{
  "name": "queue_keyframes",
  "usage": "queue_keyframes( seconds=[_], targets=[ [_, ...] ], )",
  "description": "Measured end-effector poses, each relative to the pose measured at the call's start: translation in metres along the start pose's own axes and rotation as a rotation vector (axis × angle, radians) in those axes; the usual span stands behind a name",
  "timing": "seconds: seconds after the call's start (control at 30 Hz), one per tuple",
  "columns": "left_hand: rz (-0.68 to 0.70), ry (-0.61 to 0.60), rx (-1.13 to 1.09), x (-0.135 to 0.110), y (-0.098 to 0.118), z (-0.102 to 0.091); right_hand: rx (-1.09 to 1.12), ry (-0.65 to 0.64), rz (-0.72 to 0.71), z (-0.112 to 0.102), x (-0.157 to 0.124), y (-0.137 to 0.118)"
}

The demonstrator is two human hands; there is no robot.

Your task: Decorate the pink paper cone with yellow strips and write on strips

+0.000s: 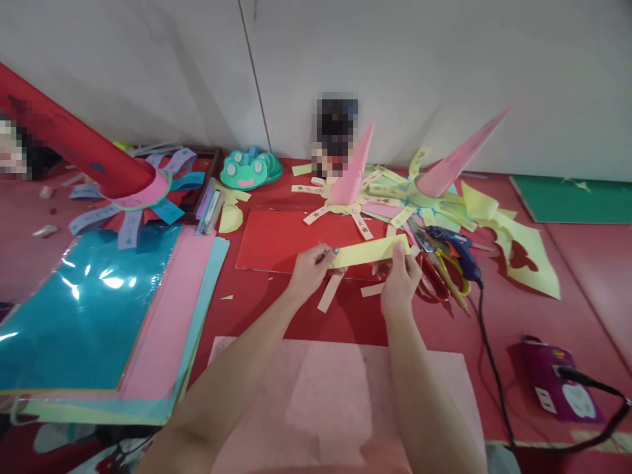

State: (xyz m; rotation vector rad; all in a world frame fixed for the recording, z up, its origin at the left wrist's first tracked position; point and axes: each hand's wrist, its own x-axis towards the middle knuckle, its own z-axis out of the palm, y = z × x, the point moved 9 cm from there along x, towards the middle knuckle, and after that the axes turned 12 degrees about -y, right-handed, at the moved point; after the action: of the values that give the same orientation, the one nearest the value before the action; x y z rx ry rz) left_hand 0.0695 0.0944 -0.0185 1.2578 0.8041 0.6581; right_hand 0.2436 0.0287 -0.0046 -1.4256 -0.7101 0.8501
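Arms (247, 375) forward (strip (368, 252) between fingers (399, 254))

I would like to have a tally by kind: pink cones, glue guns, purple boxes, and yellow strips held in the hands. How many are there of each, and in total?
Pink cones: 2
Glue gun: 1
Purple box: 1
Held yellow strip: 1
Total: 5
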Motion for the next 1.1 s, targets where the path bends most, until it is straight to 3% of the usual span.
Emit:
queue_keyframes(
  seconds=[0.3,0.47,0.63,0.8,0.93,1.1],
  targets=[
    [0.041,-0.043,-0.064,0.003,0.002,0.003,0.006,0.061,-0.065,-0.005,-0.002,-0.01],
    [0.031,-0.122,-0.09,0.004,-0.003,0.009,0.057,0.114,-0.023,-0.011,0.0,-0.003],
    [-0.001,-0.075,-0.034,0.003,-0.003,0.007,0.13,0.103,-0.026,-0.01,0.001,-0.001],
    [0.048,-0.027,-0.056,0.004,-0.001,0.002,0.13,-0.047,0.041,0.009,-0.001,0.005],
    [0.052,-0.058,-0.088,0.004,0.0,0.005,-0.072,-0.241,0.148,0.035,-0.007,0.013],
    [0.051,-0.105,-0.012,0.001,0.005,0.009,-0.12,-0.301,0.164,0.046,-0.013,0.015]
  ],
)
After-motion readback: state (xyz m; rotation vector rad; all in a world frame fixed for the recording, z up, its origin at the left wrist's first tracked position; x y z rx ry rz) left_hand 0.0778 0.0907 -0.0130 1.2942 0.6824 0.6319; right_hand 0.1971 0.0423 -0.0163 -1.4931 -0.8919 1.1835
